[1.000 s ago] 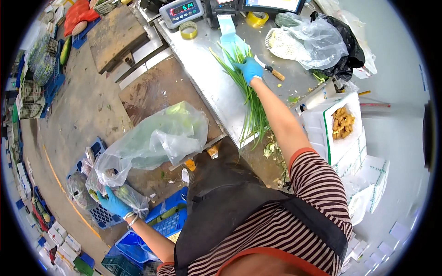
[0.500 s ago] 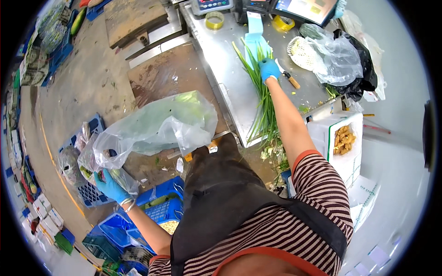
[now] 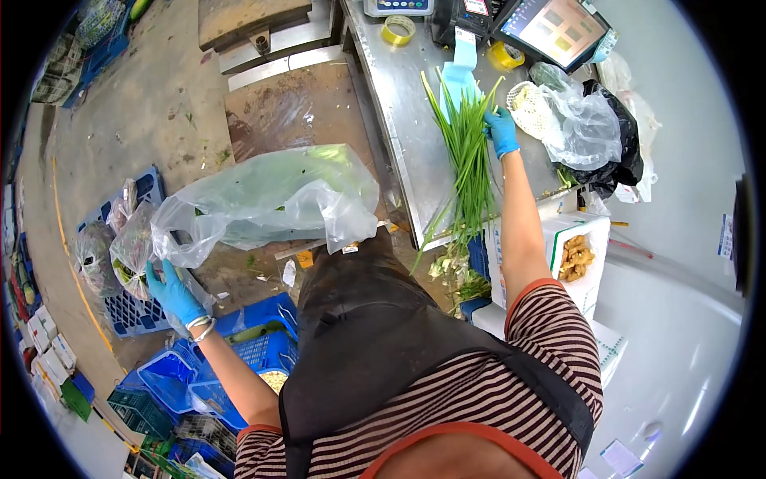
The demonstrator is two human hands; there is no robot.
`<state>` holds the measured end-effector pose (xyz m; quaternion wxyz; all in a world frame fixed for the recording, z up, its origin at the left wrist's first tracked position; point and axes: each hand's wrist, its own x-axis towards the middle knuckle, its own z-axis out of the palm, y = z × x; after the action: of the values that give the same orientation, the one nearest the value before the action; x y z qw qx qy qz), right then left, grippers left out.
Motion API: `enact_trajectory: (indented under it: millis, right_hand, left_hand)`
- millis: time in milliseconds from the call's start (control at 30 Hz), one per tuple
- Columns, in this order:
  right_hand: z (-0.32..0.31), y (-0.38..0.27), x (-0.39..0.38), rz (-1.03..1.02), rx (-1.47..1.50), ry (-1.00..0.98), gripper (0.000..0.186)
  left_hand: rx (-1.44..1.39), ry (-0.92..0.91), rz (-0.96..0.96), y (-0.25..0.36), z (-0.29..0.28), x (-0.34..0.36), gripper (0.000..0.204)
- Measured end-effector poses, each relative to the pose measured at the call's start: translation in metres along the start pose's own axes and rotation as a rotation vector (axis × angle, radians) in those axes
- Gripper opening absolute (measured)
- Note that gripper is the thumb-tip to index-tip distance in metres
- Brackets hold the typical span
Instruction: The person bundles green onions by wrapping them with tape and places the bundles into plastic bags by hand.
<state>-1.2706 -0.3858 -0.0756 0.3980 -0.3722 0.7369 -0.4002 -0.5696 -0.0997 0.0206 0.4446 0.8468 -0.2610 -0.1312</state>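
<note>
My left hand (image 3: 177,297), in a blue glove, has its fingers spread beside the loose end of a long clear plastic bag (image 3: 263,199). Pale green vegetables show through the bag. On the metal table, my right hand (image 3: 501,132), gloved in blue too, is at the right edge of a bunch of long green chives (image 3: 471,164). Its fingers are curled; what they hold, if anything, is hidden. The chives fan out over a blue paper strip (image 3: 459,80), and their lower ends hang past the table's near edge.
Tape rolls (image 3: 398,31), a screen (image 3: 554,30) and crumpled plastic bags (image 3: 586,128) stand or lie on the metal table (image 3: 383,80). A foam box of ginger (image 3: 576,258) is below right. Bagged vegetables (image 3: 132,247) and blue crates (image 3: 255,351) lie left.
My right hand has shifted from atop the chives to their right side. The wooden-handled knife that lay there no longer shows. My left hand's fingers have spread at the bag's end.
</note>
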Motion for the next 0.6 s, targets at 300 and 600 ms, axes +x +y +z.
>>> enact_trajectory:
  millis: [300, 600]
  right_hand:
    - [0.001, -0.022, -0.021, 0.101, 0.082, -0.062, 0.029]
    - [0.029, -0.054, 0.017, -0.192, -0.237, -0.011, 0.035]
  left_hand:
    - [-0.08, -0.044, -0.079, -0.012, -0.008, -0.002, 0.054]
    - [-0.087, -0.05, -0.07, -0.025, -0.011, -0.001, 0.053]
